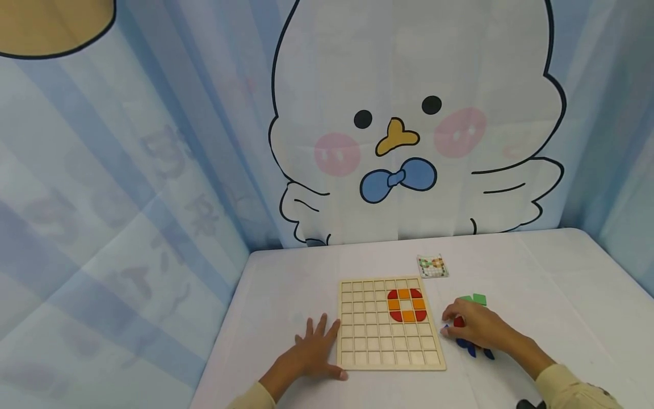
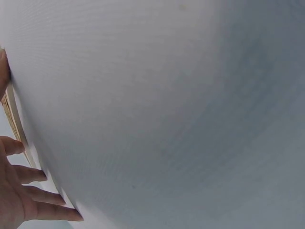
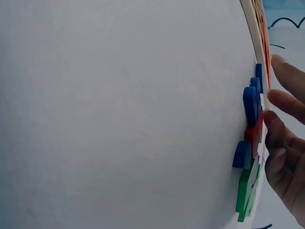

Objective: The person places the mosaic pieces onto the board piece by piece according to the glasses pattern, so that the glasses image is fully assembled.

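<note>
A wooden grid board point(image 1: 364, 329) lies on the table, with red and orange tiles point(image 1: 405, 293) forming a ring in its upper right part. Against the board's left edge rests my left hand point(image 1: 314, 351), fingers spread and thumb by the lower corner. My right hand point(image 1: 479, 325) hovers low over a loose pile to the right of the board, its fingers loosely bent. Beneath and between its fingers show a red piece point(image 1: 458, 321) and several blue pieces point(image 3: 250, 106). Green squares point(image 1: 479, 299) lie just beyond the hand; part of the pile is hidden under it.
A small printed pattern card point(image 1: 432, 266) lies behind the board's top right corner. The white tabletop point(image 1: 286, 284) ends at a curtain point(image 1: 337, 218) with a cartoon bird. A black object point(image 1: 530, 404) shows at the bottom edge beside my right sleeve.
</note>
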A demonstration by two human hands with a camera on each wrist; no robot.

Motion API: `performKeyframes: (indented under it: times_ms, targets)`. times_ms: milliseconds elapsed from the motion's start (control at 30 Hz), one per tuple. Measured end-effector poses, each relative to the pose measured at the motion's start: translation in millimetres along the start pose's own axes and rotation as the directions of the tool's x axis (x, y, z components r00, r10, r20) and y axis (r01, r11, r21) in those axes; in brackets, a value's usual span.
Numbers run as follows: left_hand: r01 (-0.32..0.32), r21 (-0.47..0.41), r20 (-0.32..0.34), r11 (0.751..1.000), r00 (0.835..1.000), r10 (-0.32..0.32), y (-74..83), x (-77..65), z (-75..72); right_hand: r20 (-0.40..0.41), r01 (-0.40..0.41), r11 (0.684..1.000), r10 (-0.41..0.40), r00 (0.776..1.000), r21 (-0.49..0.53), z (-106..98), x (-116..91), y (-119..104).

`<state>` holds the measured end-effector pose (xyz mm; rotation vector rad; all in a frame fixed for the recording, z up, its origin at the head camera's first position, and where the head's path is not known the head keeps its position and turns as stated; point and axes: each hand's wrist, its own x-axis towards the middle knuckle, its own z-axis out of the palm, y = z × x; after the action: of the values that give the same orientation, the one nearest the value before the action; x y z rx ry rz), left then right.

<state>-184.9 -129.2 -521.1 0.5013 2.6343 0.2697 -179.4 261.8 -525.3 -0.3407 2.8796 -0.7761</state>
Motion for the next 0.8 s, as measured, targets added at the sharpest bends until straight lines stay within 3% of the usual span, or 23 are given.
performKeyframes:
  times_ms: [267,533,800]
  targets:
    - [-0.004,0.010,-0.011,1.000,1.000,0.004,-0.2,0.5,0.9,-0.087,-0.035,0.999,0.033,0.996,-0.019,8.1,-0.7,-2.9]
    - [0.008,0.005,-0.008,1.000,1.000,-0.008,0.5,-0.1,0.6,-0.020,-0.072,0.997,0.072,0.997,0.021,3.7,1.4,-4.0]
    - [0.006,0.010,-0.010,1.000,1.000,-0.006,-0.9,1.3,2.8,0.033,-0.004,0.998,0.001,0.999,0.068,5.0,2.6,-3.9]
